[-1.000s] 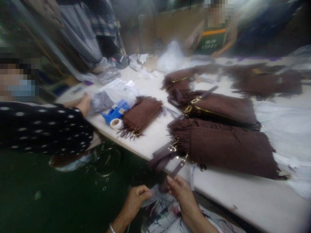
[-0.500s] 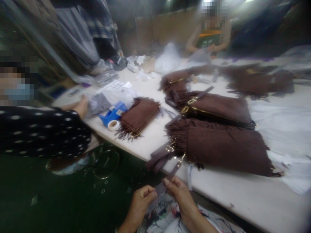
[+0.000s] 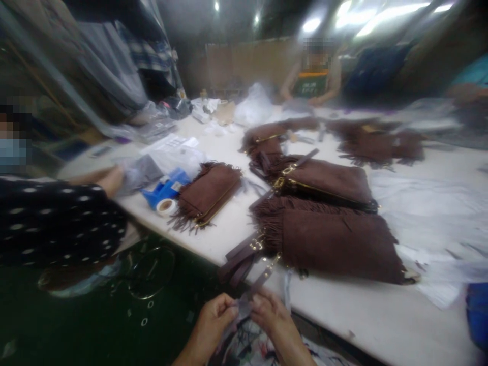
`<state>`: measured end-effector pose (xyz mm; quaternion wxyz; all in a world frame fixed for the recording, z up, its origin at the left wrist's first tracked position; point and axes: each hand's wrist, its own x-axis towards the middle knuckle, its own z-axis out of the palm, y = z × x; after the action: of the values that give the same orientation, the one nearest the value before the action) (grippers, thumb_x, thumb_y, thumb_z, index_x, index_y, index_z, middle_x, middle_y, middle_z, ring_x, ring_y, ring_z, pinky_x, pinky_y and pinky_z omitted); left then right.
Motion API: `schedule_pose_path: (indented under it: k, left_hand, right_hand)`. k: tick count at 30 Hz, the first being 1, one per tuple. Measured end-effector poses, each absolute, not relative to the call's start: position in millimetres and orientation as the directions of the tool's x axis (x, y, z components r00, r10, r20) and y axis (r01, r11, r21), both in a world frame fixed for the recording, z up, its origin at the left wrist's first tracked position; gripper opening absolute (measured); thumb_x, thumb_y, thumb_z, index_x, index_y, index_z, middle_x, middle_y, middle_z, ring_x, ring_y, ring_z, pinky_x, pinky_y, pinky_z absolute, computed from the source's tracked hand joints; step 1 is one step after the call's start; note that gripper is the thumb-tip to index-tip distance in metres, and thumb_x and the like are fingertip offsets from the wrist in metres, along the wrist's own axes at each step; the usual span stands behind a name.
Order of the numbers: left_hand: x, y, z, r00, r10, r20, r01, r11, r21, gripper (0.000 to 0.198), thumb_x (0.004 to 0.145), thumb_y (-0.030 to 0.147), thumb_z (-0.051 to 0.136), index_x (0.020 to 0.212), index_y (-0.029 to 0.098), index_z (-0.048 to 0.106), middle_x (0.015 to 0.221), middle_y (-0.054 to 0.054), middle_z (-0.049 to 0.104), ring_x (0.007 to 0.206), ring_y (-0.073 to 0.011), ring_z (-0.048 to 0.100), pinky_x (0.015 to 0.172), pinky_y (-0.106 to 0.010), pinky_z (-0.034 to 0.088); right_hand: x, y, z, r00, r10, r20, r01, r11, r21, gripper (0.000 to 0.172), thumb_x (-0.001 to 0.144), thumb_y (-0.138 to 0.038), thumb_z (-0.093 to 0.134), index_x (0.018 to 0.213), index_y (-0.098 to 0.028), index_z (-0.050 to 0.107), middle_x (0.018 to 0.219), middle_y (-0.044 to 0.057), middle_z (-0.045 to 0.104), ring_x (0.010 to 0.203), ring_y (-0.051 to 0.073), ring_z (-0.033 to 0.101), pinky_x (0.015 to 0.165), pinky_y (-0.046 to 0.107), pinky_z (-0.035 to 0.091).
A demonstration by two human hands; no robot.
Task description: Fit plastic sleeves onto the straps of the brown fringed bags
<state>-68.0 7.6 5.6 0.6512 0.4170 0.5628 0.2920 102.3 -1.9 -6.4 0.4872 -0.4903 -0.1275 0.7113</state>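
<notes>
Head view shows a thin brown strap [image 3: 256,284] hanging off the front edge of the bench [image 3: 381,320], clipped by a gold fitting to the nearest fringed brown bag [image 3: 335,239]. Its lower end runs down between the two hands, below the bench edge. The left hand [image 3: 213,317] and right hand [image 3: 269,315] sit close together, fingertips pinched on the strap's end and on a small greyish piece there; blur hides what that piece is.

A bundle of darker straps [image 3: 238,256] hangs over the edge just beside the held one. Behind the nearest bag lies a second fringed bag [image 3: 324,178] with a gold zip, and further back a third [image 3: 267,140]. More brown fringed pieces [image 3: 377,142] lie toward the far right.

To the left, a smaller fringed pouch [image 3: 208,193] lies near the edge, with a roll of tape [image 3: 166,207] and a blue tape dispenser [image 3: 165,185] just beside it. A co-worker in a dotted dark sleeve [image 3: 57,218] reaches a hand [image 3: 112,179] onto clear plastic bags [image 3: 171,160]. Another person [image 3: 312,76] sits at the far end.
</notes>
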Motion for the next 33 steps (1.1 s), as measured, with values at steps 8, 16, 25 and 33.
schedule_pose_path:
  k: [8, 16, 25, 33]
  left_hand:
    - [-101.2, 26.3, 53.1, 0.312, 0.839, -0.446, 0.32, 0.349, 0.881, 0.021, 0.086, 0.035, 0.057, 0.078, 0.015, 0.059, 0.068, 0.0, 0.057, 0.065, -0.0136, 0.053, 0.061, -0.024, 0.039]
    - [-72.3, 30.0, 42.3, 0.25, 0.82, -0.515, 0.261, 0.455, 0.851, 0.018, 0.079, 0.032, 0.062, 0.076, 0.015, 0.06, 0.065, 0.0, 0.06, 0.061, -0.0133, 0.054, 0.058, -0.023, 0.038]
    - [-10.9, 46.6, 20.4, 0.166, 0.817, -0.552, 0.05, 0.552, 0.832, 0.028, 0.074, 0.04, 0.068, 0.075, 0.014, 0.058, 0.065, -0.005, 0.067, 0.054, -0.0128, 0.058, 0.053, -0.022, 0.039]
    - [15.4, 65.2, 23.0, 0.164, 0.835, -0.525, -0.067, 0.54, 0.839, 0.029, 0.072, 0.039, 0.071, 0.075, 0.013, 0.058, 0.065, -0.005, 0.067, 0.055, -0.0127, 0.057, 0.056, -0.023, 0.042]
  right_hand:
    - [120.6, 39.5, 20.2, 0.14, 0.765, -0.629, -0.691, -0.38, -0.615, 0.064, 0.062, -0.051, 0.08, 0.111, -0.018, 0.055, 0.112, 0.011, 0.069, 0.107, 0.027, 0.064, 0.091, 0.038, 0.05]
    - [126.0, 50.7, 10.0, 0.111, 0.721, -0.684, -0.64, -0.475, -0.604, 0.047, 0.065, -0.05, 0.077, 0.093, -0.016, 0.06, 0.095, 0.011, 0.075, 0.087, 0.022, 0.07, 0.073, 0.03, 0.052]
    - [128.9, 45.5, 16.5, 0.02, 0.756, -0.654, -0.683, -0.467, -0.561, 0.039, 0.061, -0.044, 0.08, 0.087, -0.017, 0.067, 0.087, 0.004, 0.074, 0.081, 0.017, 0.067, 0.068, 0.024, 0.05]
    - [151.3, 31.4, 23.3, -0.076, 0.84, -0.537, -0.462, -0.507, -0.728, 0.052, 0.069, -0.053, 0.069, 0.107, -0.018, 0.065, 0.096, 0.007, 0.072, 0.089, 0.025, 0.067, 0.075, 0.033, 0.052]
